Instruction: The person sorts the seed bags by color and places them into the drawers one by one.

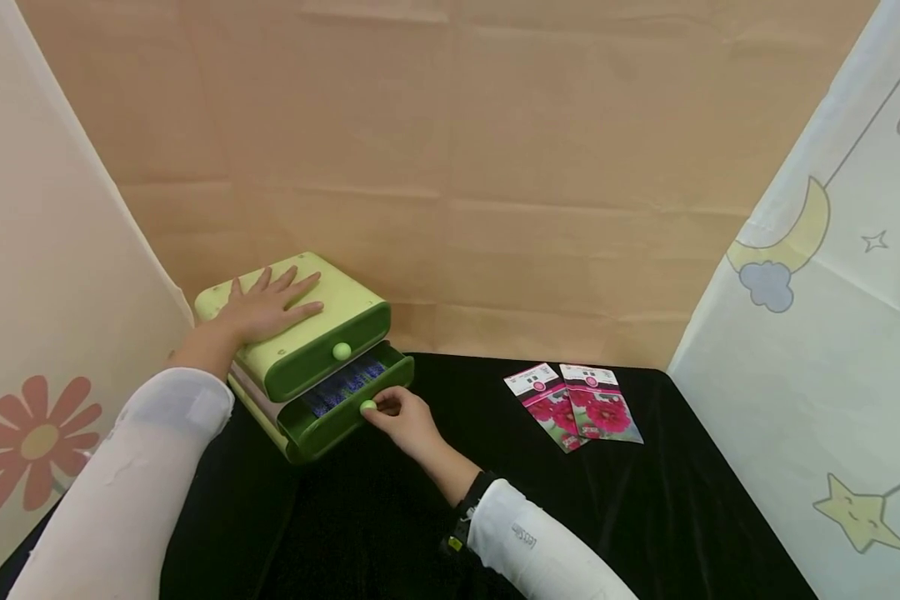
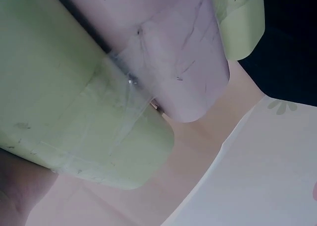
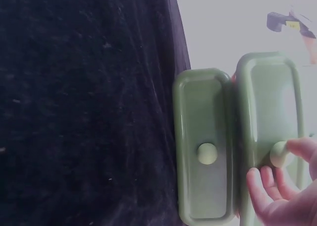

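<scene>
A small two-drawer cabinet with a pale yellow-green top and dark green drawer fronts stands at the left. Its lower drawer is pulled partly out, and something with a blue-purple flower print lies inside. My left hand rests on the cabinet top with fingers spread. With thumb and fingers, my right hand pinches the lower drawer's round knob. The upper drawer is closed, and its knob is free. Clear tape shows on the cabinet's side in the left wrist view.
Two packets with pink flower pictures, one partly under the other, lie right of the cabinet on the black cloth. A brown paper backdrop stands behind, with printed white sheets at both sides.
</scene>
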Demonstrator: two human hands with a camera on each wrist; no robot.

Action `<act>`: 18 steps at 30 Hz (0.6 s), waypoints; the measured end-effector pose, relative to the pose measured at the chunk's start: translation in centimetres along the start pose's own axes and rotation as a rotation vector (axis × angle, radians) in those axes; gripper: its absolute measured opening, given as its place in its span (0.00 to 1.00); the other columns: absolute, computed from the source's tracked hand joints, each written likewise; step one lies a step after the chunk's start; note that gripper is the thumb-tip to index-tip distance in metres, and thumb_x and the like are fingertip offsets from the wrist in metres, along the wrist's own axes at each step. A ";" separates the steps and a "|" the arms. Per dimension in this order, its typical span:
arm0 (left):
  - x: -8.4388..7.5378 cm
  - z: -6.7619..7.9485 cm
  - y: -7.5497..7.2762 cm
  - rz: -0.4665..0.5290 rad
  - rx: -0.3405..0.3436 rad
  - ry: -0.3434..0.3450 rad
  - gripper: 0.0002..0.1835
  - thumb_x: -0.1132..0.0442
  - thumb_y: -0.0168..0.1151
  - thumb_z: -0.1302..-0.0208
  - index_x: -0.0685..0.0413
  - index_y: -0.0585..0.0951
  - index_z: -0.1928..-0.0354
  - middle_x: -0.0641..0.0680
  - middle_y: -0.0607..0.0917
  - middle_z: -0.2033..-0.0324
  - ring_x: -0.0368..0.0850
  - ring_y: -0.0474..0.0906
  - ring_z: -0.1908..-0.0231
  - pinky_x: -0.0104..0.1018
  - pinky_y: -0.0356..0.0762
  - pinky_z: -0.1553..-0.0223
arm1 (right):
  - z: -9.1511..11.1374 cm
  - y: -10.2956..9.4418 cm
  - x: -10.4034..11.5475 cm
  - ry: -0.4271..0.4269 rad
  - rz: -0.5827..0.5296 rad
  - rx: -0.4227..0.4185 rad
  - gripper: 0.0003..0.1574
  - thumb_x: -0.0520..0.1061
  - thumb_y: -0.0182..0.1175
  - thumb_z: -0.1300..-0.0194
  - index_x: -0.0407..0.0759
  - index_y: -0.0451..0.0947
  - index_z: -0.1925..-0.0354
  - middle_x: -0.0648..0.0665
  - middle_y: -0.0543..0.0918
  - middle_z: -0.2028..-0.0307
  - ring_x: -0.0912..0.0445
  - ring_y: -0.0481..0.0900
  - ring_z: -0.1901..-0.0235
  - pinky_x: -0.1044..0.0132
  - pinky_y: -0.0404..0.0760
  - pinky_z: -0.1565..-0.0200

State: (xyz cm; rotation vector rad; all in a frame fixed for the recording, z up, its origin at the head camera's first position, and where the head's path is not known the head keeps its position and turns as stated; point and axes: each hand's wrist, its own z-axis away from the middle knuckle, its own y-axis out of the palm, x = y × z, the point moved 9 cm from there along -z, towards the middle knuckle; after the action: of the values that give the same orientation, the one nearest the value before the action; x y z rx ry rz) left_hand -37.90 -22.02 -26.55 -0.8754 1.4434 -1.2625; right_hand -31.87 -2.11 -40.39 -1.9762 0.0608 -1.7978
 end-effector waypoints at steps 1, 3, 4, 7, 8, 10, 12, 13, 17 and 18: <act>-0.1 0.0 0.0 0.001 0.002 0.000 0.41 0.28 0.30 0.32 0.35 0.44 0.23 0.61 0.39 0.24 0.71 0.29 0.28 0.75 0.16 0.39 | -0.3 0.1 0.1 0.002 -0.001 -0.001 0.17 0.50 0.65 0.37 0.41 0.78 0.54 0.44 0.82 0.58 0.53 0.81 0.59 0.63 0.81 0.62; -0.1 0.1 -0.1 0.002 0.003 -0.002 0.40 0.28 0.30 0.31 0.35 0.45 0.23 0.61 0.40 0.24 0.71 0.29 0.27 0.75 0.16 0.39 | -0.8 0.5 0.5 0.006 0.000 0.001 0.17 0.50 0.65 0.37 0.41 0.78 0.54 0.44 0.82 0.58 0.55 0.81 0.60 0.64 0.81 0.62; 0.0 0.1 -0.1 0.003 0.005 -0.003 0.40 0.28 0.30 0.31 0.35 0.45 0.23 0.61 0.40 0.24 0.71 0.29 0.27 0.75 0.16 0.39 | -1.0 0.7 0.6 0.008 0.003 0.000 0.17 0.50 0.65 0.37 0.41 0.78 0.54 0.45 0.82 0.58 0.56 0.81 0.60 0.65 0.80 0.63; 0.3 0.3 0.0 0.007 0.008 -0.009 0.41 0.27 0.30 0.32 0.35 0.45 0.23 0.61 0.40 0.24 0.71 0.29 0.27 0.76 0.16 0.39 | -1.6 1.3 0.8 0.022 -0.003 -0.011 0.18 0.50 0.65 0.37 0.41 0.78 0.54 0.45 0.82 0.59 0.58 0.80 0.62 0.68 0.79 0.64; 0.4 0.3 0.0 0.009 0.008 -0.010 0.41 0.27 0.30 0.32 0.35 0.45 0.23 0.61 0.40 0.24 0.71 0.30 0.27 0.76 0.16 0.39 | -1.7 1.5 0.8 0.026 -0.005 -0.017 0.18 0.50 0.65 0.37 0.41 0.78 0.54 0.46 0.82 0.59 0.59 0.80 0.62 0.69 0.79 0.64; 0.6 0.4 0.2 0.008 0.008 -0.012 0.41 0.27 0.30 0.33 0.35 0.46 0.23 0.61 0.40 0.24 0.71 0.30 0.27 0.76 0.16 0.39 | -1.9 1.9 0.9 0.028 -0.009 -0.033 0.18 0.50 0.66 0.37 0.41 0.78 0.54 0.46 0.82 0.59 0.59 0.80 0.62 0.69 0.79 0.64; 0.7 0.4 0.2 0.003 0.009 -0.013 0.41 0.26 0.30 0.33 0.35 0.47 0.23 0.61 0.40 0.24 0.71 0.30 0.27 0.76 0.16 0.39 | -2.2 2.1 1.0 0.030 -0.019 -0.047 0.18 0.50 0.66 0.37 0.41 0.79 0.54 0.46 0.82 0.59 0.58 0.80 0.61 0.69 0.79 0.63; 0.7 0.4 0.2 0.000 0.009 -0.014 0.41 0.27 0.30 0.33 0.36 0.47 0.23 0.61 0.40 0.24 0.71 0.30 0.27 0.76 0.16 0.39 | -2.3 2.2 1.0 0.029 -0.018 -0.055 0.18 0.50 0.65 0.37 0.41 0.79 0.54 0.46 0.82 0.59 0.58 0.80 0.61 0.69 0.79 0.62; 0.6 0.5 0.1 0.000 0.014 -0.015 0.41 0.27 0.31 0.33 0.35 0.47 0.23 0.61 0.40 0.24 0.71 0.29 0.27 0.76 0.16 0.40 | -2.7 2.4 1.2 0.031 -0.028 -0.080 0.17 0.50 0.65 0.37 0.42 0.79 0.54 0.46 0.82 0.59 0.58 0.79 0.60 0.69 0.79 0.62; 0.6 0.6 0.1 0.001 0.015 -0.015 0.41 0.27 0.31 0.33 0.35 0.47 0.23 0.61 0.40 0.24 0.71 0.29 0.27 0.76 0.16 0.40 | -2.8 2.5 1.3 0.034 -0.032 -0.084 0.17 0.50 0.65 0.37 0.42 0.79 0.54 0.46 0.82 0.59 0.58 0.79 0.61 0.69 0.79 0.63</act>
State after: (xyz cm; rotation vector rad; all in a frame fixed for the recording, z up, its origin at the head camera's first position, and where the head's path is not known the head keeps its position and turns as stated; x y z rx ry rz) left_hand -37.48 -22.73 -26.71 -0.8727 1.4206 -1.2623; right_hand -33.68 -5.59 -40.02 -2.0143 0.1180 -1.8778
